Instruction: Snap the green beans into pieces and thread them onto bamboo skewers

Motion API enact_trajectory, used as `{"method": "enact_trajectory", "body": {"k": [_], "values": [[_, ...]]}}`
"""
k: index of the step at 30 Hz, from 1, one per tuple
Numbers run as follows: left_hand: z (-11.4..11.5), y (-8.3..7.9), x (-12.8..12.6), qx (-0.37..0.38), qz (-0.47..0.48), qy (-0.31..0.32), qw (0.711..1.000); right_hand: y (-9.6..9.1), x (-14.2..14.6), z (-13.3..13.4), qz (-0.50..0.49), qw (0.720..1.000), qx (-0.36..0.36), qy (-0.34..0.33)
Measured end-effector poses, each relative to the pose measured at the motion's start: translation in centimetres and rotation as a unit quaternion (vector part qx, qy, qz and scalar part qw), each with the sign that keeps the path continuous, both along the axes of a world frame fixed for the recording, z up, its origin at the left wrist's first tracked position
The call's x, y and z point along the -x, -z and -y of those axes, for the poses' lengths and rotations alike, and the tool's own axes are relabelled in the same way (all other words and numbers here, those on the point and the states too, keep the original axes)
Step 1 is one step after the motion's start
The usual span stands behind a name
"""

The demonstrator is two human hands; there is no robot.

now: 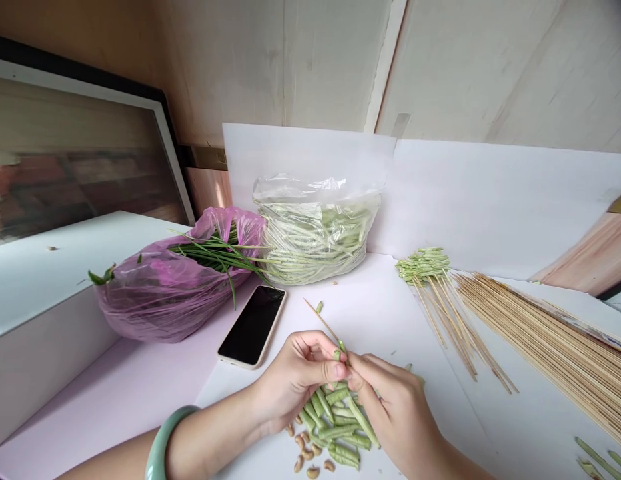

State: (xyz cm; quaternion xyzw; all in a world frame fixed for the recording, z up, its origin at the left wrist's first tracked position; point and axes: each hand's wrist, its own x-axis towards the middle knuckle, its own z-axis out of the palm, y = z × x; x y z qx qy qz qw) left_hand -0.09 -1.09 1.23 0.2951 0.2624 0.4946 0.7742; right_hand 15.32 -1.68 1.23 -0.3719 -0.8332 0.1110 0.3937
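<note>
My left hand [295, 380] pinches a bean piece [336, 355], my right hand [395, 407] the skewer [323, 321] pointing to ten o'clock; I fear an off-centre push splitting it.

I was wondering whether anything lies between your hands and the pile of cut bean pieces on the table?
Nothing visible does. The left hand and right hand pinch a skewer just above the cut bean pieces; the phone lies clear to the left.

Skewer [321, 319] matt wood, probably bamboo; bag [315, 233] glossy plastic; phone [253, 325] glossy.
</note>
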Motion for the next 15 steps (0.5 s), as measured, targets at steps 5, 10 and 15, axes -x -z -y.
{"method": "enact_trajectory", "body": {"k": [5,10,15], "values": [[-0.3,-0.2,0.2,0.006,0.007,-0.022,1.000,-0.3,-0.5,-0.6,-0.027,0.995,0.088,0.040],[-0.7,-0.3,0.4,0.041,-0.002,-0.017,0.999,-1.0,-1.6,-1.7,-0.009,0.996,0.081,0.023],[-1.0,0.0,0.5,0.047,-0.049,0.030,0.997,-2.0,-2.5,-2.3,0.065,0.994,0.076,-0.045]]}}
